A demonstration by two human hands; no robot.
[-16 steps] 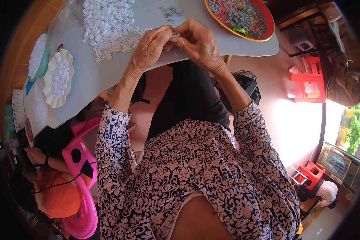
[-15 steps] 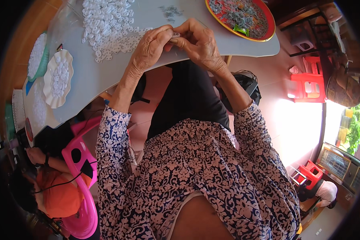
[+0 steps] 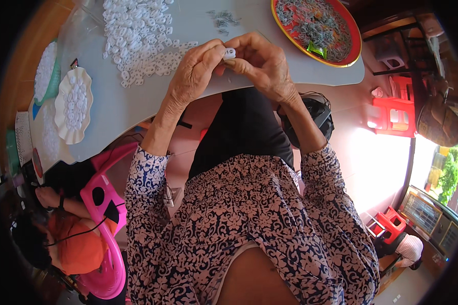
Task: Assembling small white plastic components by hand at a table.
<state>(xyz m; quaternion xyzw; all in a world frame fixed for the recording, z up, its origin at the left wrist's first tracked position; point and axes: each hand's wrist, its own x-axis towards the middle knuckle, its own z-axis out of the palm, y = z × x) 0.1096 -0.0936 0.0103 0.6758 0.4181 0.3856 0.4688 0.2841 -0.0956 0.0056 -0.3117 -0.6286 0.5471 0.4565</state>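
Note:
A small white oval plastic piece with holes (image 3: 230, 52) is pinched between my two hands, above the near edge of the grey table (image 3: 158, 96). My left hand (image 3: 197, 68) is closed at its left end, fingertips curled in. From the other side, my right hand (image 3: 263, 63) grips it between thumb and forefinger. Fingers hide part of the piece. Beyond my left hand spreads a heap of similar white plastic pieces (image 3: 137, 35). A little pile of small grey metal pieces (image 3: 224, 21), perhaps springs, lies beyond my hands.
At the table's right stands a red round tray (image 3: 352, 38) of grey metal pieces, with a green packet (image 3: 317, 50). On the left, a scalloped white dish (image 3: 61, 109) and a green basket (image 3: 54, 76) hold white pieces. A person in orange (image 3: 81, 244) sits at lower left, by a pink chair (image 3: 101, 198).
The view has shifted slightly, so the table and tray appear lower. Between my fingers, the white piece now shows more plainly. Both hands keep their pinch.

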